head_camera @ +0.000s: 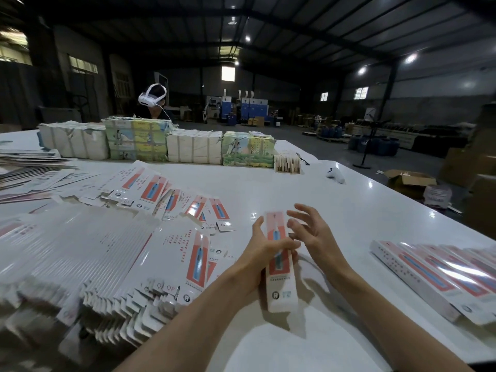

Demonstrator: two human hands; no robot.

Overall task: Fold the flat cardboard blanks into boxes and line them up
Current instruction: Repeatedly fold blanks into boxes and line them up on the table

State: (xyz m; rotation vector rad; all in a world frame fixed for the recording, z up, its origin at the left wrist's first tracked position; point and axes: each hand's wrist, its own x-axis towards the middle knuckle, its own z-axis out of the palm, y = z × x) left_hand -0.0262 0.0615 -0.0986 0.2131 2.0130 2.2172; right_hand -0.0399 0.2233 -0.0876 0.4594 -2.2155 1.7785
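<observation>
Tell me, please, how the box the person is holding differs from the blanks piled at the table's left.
The box is folded up with depth; the blanks are flat sheets with loose flaps. The box is single, gripped by the left hand above the table, the right hand open beside it; the blanks lie overlapped on the table. Both share the red-and-white print.
</observation>
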